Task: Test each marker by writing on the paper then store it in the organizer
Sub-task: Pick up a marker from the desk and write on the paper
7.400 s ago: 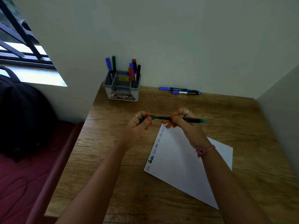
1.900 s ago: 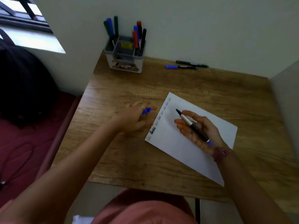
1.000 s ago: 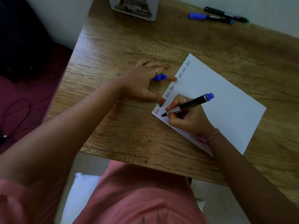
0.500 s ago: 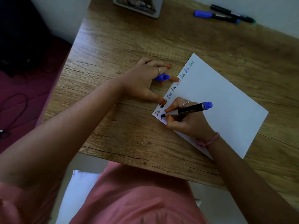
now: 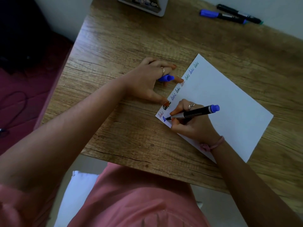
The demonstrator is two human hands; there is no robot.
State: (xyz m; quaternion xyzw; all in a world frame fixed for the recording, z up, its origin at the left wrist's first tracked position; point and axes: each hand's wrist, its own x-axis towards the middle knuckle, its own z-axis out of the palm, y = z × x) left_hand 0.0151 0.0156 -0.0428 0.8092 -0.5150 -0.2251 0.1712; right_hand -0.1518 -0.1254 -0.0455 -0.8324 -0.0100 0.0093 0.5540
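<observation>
My right hand point(image 5: 191, 125) grips an uncapped blue marker point(image 5: 196, 113), its tip on the near left corner of the white paper point(image 5: 226, 102), where a fresh blue stroke shows. A row of small coloured words runs along the paper's left edge. My left hand point(image 5: 147, 81) rests on the wooden table point(image 5: 127, 38) with its fingertips on the paper's edge, and holds the marker's blue cap point(image 5: 166, 78) between its fingers. The base of the white organizer point(image 5: 144, 5) shows at the top edge; its upper part is out of frame.
Two more markers lie at the back right by the wall, one with a blue cap point(image 5: 219, 15) and one black point(image 5: 239, 13). A dark bag point(image 5: 21, 35) sits on a maroon seat to the left. The table's near edge runs above my lap.
The marker tip has come down on the paper's near corner and drawn a blue stroke. My left hand has stayed on the paper's edge with the cap.
</observation>
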